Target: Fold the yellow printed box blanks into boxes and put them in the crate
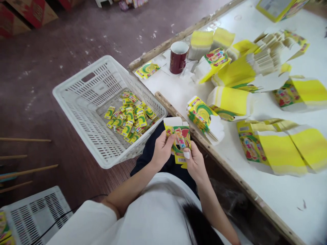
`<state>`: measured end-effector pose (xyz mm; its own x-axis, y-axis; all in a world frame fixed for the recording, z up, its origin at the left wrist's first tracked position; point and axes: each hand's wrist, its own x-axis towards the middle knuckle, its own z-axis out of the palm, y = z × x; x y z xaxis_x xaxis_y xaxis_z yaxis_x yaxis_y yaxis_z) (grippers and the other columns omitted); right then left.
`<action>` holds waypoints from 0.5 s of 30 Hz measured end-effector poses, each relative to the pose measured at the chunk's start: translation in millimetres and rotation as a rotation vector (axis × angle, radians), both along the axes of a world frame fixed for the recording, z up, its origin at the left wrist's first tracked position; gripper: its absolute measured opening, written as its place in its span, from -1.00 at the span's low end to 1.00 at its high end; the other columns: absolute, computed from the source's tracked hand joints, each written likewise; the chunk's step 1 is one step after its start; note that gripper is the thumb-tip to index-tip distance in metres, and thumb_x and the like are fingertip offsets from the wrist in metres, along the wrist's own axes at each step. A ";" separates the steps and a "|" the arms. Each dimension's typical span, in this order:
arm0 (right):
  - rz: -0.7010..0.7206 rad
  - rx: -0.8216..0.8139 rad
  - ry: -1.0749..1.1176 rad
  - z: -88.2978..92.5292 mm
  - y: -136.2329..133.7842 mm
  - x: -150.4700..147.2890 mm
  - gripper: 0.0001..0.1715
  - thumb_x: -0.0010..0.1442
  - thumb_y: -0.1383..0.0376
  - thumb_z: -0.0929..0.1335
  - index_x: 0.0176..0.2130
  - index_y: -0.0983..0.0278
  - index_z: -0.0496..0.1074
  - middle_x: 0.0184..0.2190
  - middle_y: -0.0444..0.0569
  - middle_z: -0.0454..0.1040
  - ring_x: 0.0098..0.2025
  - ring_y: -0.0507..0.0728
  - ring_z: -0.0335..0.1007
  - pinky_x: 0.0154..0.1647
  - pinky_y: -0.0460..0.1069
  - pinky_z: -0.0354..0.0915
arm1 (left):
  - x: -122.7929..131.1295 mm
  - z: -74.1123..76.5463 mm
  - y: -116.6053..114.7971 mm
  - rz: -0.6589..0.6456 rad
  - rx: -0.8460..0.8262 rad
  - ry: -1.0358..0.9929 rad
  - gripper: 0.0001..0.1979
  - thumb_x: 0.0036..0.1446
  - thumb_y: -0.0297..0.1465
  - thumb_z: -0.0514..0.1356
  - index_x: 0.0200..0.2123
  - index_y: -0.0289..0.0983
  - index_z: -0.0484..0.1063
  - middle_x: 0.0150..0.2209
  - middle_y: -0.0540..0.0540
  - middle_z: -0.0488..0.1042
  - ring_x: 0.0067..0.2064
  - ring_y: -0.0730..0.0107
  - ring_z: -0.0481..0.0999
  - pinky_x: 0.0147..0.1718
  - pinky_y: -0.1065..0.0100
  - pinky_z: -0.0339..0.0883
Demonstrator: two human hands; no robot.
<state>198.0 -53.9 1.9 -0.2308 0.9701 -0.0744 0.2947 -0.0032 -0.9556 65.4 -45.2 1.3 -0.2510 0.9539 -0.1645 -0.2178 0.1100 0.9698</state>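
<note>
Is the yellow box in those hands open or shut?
Open at its far end: the box between the left hand and right hand has white flaps sticking out there. I cannot tell about the near end.

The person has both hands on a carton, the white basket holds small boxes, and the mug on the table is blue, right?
Not quite: the mug is dark red, not blue, as the head view shows. The left hand and right hand are on a carton, and the white basket holds small boxes.
</note>
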 end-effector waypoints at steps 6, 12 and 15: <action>0.112 0.205 -0.176 -5.0 2.4 -6.2 -0.51 0.31 0.37 0.21 0.16 0.12 0.43 -0.29 -0.03 0.32 -0.26 0.16 0.37 -0.28 0.04 0.41 | 3.6 -4.7 1.1 0.075 0.085 -0.001 -0.29 -0.10 -0.08 0.48 0.05 -0.15 0.29 0.01 -0.12 0.47 -0.04 0.27 0.53 -0.03 0.24 0.46; 0.014 0.078 0.156 -8.8 4.6 -2.5 -0.57 0.29 0.24 0.35 0.14 0.09 0.46 -0.31 -0.10 0.37 -0.34 0.09 0.34 -0.33 -0.02 0.37 | 1.0 -6.8 3.3 0.094 0.084 -0.225 -0.47 -0.03 -0.18 0.47 -0.02 -0.17 0.40 -0.14 -0.07 0.60 -0.14 0.30 0.61 -0.11 0.27 0.51; -0.055 -0.015 0.237 -8.7 4.3 -1.3 -0.63 0.22 0.21 0.42 0.04 0.13 0.54 -0.32 -0.11 0.43 -0.32 0.10 0.37 -0.31 -0.02 0.38 | 2.8 -11.4 3.2 0.134 0.071 -0.278 -0.58 -0.02 -0.23 0.47 -0.12 -0.21 0.47 -0.20 -0.07 0.64 -0.16 0.25 0.65 -0.14 0.25 0.53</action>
<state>196.7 -49.6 -6.8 -0.1900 0.9810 -0.0392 0.0615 -0.0280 -0.9977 68.2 -42.0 -10.1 -0.3298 0.9270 -0.1789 -0.4840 -0.0033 0.8751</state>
